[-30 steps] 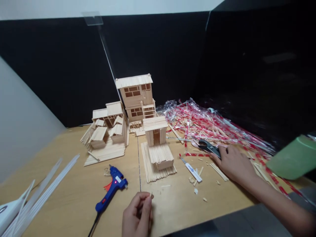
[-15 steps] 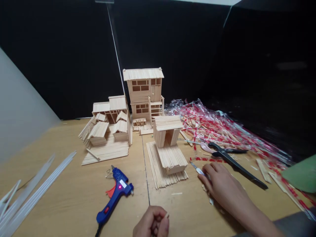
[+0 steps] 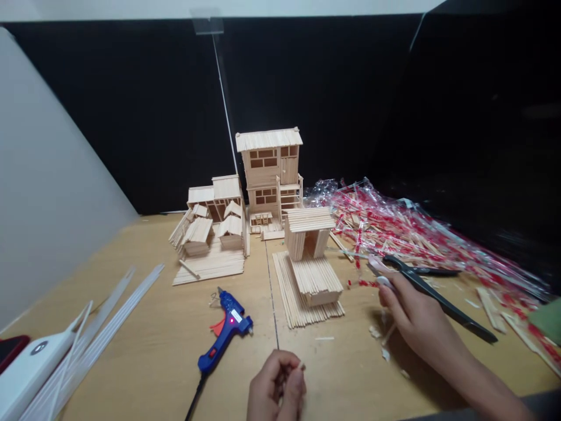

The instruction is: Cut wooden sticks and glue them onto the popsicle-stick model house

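My left hand (image 3: 278,386) is closed at the bottom middle, pinching a small piece of wood (image 3: 301,365) between thumb and fingertips. At the right, my right hand (image 3: 414,310) grips a small craft knife (image 3: 382,279) with a pale handle, raised a little over the table. Ahead of my hands stands a small stick model (image 3: 313,275) with a roof and a layered base. The blue hot glue gun (image 3: 230,321), its red light on, lies left of it. Short wood scraps (image 3: 376,332) lie beside my right hand.
A tall stick house (image 3: 269,158) and a stick courtyard model (image 3: 210,257) stand behind. Black-handled shears (image 3: 447,304) lie right, before wrapped sticks (image 3: 394,228). Clear glue sticks (image 3: 105,327) and a white power strip (image 3: 37,374) are at the left; a green object (image 3: 546,321) is far right.
My right hand has lifted the craft knife off the table. My left hand keeps its pinch on the small piece. The view has shifted, so the power strip now shows at the left.
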Demonstrator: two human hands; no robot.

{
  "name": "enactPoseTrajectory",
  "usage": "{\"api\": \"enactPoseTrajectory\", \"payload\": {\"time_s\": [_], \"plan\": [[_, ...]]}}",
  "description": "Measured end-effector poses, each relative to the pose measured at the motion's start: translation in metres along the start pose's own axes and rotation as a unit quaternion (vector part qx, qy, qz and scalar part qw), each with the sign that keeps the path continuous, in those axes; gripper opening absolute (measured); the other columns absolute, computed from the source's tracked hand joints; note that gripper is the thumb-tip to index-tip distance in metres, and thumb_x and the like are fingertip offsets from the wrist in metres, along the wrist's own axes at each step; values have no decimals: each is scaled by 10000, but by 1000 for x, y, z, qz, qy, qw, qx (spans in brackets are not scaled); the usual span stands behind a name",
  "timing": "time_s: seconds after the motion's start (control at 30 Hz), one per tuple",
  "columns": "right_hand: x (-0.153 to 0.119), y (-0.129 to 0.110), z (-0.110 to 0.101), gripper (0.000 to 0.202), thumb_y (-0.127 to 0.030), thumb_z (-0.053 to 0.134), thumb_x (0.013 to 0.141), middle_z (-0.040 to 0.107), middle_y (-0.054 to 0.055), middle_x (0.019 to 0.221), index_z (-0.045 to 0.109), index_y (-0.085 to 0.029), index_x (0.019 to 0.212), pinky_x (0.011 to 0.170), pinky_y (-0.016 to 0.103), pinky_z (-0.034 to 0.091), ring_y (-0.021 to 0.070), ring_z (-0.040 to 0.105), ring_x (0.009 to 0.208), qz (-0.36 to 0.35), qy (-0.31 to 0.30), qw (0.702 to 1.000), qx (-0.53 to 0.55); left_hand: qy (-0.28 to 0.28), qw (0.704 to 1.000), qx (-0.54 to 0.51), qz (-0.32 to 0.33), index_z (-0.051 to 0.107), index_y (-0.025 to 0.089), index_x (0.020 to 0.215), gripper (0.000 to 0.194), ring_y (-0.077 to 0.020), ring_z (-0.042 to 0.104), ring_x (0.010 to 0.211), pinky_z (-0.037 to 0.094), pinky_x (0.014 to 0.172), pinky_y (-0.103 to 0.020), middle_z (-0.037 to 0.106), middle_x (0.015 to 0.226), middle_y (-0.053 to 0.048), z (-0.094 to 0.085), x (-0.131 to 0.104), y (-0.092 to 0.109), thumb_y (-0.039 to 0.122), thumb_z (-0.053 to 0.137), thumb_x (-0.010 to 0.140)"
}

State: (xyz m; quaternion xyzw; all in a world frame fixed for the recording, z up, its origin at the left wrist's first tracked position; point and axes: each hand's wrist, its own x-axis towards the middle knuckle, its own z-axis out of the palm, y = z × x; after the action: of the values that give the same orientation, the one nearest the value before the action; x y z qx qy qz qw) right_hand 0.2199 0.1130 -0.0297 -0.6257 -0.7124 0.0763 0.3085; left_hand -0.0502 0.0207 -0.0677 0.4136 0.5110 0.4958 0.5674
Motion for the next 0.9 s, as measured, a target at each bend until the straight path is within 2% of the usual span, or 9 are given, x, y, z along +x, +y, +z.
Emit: {"api": "enactPoseTrajectory", "payload": {"time_s": [0.1, 0.13, 0.17, 0.27, 0.37, 0.5, 0.63, 0.77, 0.9], "plan": [[10, -26, -6, 247, -414, 393, 1003, 597, 10, 761, 533, -223, 933, 628, 281, 394, 185, 567, 666, -53, -18, 991, 120, -90, 980, -150, -97, 514, 196, 834, 538, -24, 226, 369, 145, 371, -162, 403, 505, 92, 9, 7, 22, 660, 735, 675], [15, -34, -6, 260, -419, 395, 1008, 584, 7, 764, 538, -219, 922, 635, 277, 392, 180, 554, 682, -64, -30, 985, 156, -111, 966, -196, -126, 509, 208, 853, 522, -23, 188, 364, 130, 357, -166, 385, 520, 104, 13, 11, 34, 630, 755, 670], [22, -41, -5, 281, -428, 392, 1013, 563, 1, 751, 541, -214, 908, 633, 273, 386, 174, 537, 684, -72, -41, 978, 193, -108, 962, -215, -130, 522, 205, 883, 477, -20, 178, 381, 128, 360, -161, 393, 550, 102, 19, 16, 48, 568, 768, 695], [44, -55, 1, 341, -468, 385, 1015, 468, -30, 666, 556, -195, 901, 572, 257, 348, 151, 463, 619, -86, -76, 947, 299, -116, 983, -143, -23, 598, 158, 922, 385, -23, 254, 419, 148, 398, -154, 421, 545, 81, 37, 35, 88, 472, 751, 761], [57, -61, 8, 356, -481, 402, 1010, 389, -55, 610, 556, -191, 873, 518, 246, 294, 129, 394, 556, -101, -84, 926, 355, -144, 986, -63, 58, 650, 121, 885, 380, -39, 345, 449, 220, 421, -167, 470, 545, 52, 51, 59, 108, 460, 763, 754], [48, -61, 10, 335, -432, 425, 1013, 418, -48, 615, 535, -197, 801, 534, 252, 308, 124, 413, 558, -121, -63, 932, 337, -185, 978, -82, 57, 658, 130, 865, 357, -37, 340, 414, 244, 412, -173, 465, 512, 60, 53, 80, 98, 470, 736, 785], [27, -60, 9, 247, -344, 417, 1025, 481, -43, 639, 560, -204, 880, 531, 251, 331, 118, 453, 538, -142, -82, 932, 324, -136, 983, -102, 69, 676, 133, 854, 346, -25, 352, 379, 246, 392, -159, 495, 495, 55, 46, 82, 82, 467, 739, 788], [16, -68, 11, 170, -294, 406, 1030, 525, -42, 685, 559, -221, 1026, 533, 234, 362, 109, 475, 536, -139, -116, 910, 373, -119, 989, -73, 54, 719, 132, 960, 355, -32, 423, 368, 298, 391, -159, 594, 552, 16, 40, 84, 78, 445, 742, 794], [15, -75, 15, 213, -314, 398, 1031, 514, -43, 644, 571, -215, 955, 511, 230, 357, 109, 454, 511, -111, -147, 892, 413, -117, 989, -76, 39, 734, 138, 908, 292, -41, 491, 403, 360, 413, -161, 647, 632, -6, 39, 88, 74, 404, 755, 791]]}}
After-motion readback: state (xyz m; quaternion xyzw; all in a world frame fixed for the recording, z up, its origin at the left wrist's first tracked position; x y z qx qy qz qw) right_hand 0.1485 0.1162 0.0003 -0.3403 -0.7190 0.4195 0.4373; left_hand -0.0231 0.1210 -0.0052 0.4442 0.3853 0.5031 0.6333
